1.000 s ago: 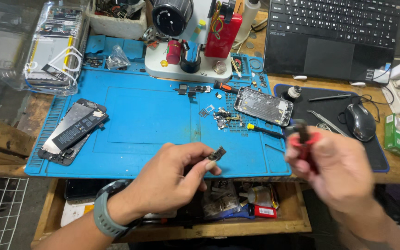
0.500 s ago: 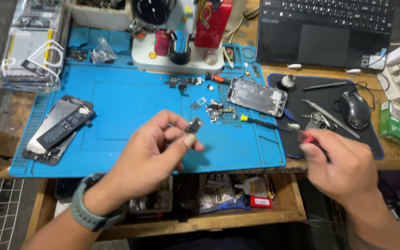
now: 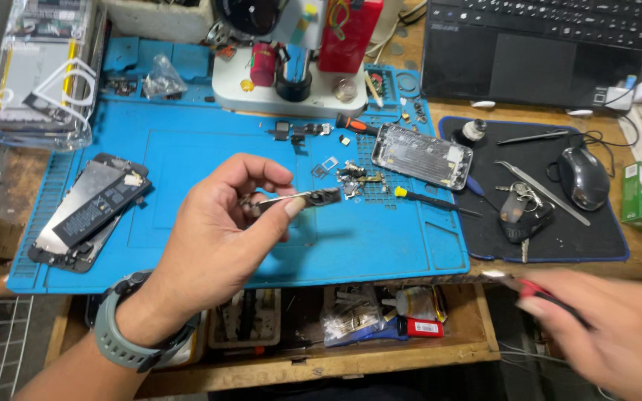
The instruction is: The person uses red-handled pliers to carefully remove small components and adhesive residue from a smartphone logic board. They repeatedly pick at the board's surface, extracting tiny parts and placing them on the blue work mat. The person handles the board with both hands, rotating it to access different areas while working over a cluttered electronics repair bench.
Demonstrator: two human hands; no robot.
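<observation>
Left hand [image 3: 217, 238] pinches small metal part [image 3: 313, 197]; right hand [image 3: 618, 334] grips blurred, seemingly red-handled tool [image 3: 536, 289].

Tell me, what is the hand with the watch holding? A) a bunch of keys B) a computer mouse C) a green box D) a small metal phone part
D: the left hand pinches a small metal phone part between thumb and fingers above the blue mat.
</observation>
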